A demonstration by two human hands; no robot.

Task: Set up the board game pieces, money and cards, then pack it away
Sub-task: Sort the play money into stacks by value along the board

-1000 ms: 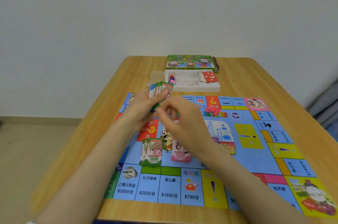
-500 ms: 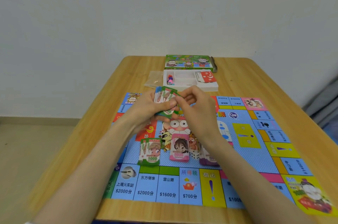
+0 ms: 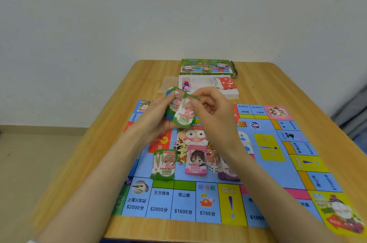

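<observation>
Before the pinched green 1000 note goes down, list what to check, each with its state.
1. Right hand pinches the green 1000 paper note: ok.
2. Left hand grips the fanned stack of paper notes: ok.
3. Green 1000 note pile on the colourful game board uncovered: ok.
4. That pile squared: not ok, edges stagger.
5. Purple note pile complete: cannot tell, the right forearm hides part.

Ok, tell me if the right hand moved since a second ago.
Yes. The right hand, pinching a green 1000 note, has moved toward the white tray, uncovering the big-eyed face on the board.
</observation>
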